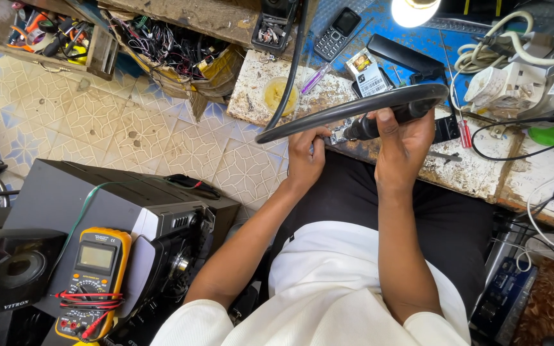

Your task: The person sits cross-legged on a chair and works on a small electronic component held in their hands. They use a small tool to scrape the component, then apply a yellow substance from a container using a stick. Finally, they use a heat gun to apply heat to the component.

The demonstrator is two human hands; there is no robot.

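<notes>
White sleeves (328,301) fill the bottom of the view, closest of all, with dark trousers (444,218) beyond them.

Far left, a yellow multimeter (94,282) with red leads lies on a grey speaker box (78,198), well apart from both hands.

Left hand (306,157): its grip is curled shut around a small circuit board (340,134), pinching it at the edge just under the dark ring. A bare board like this is probably light, stiff and fragile, so the edges look like the sound place to take it, clear of the parts on its face.

Dark oval ring (354,109): a large hoop, seemingly a magnifier frame, tilted across both hands. It looks rigid and light but awkwardly wide.

Right hand (402,144): the grip is closed on a black tool handle (370,127), thumb up against the ring's right end, the tip pointing left at the board. The ribbed handle should resist slipping.

Past the hands, the worn surface (463,173) carries a mobile phone (336,34), a red screwdriver (465,131), a white power strip (514,83) and, at far right, a green lid (551,134).
</notes>
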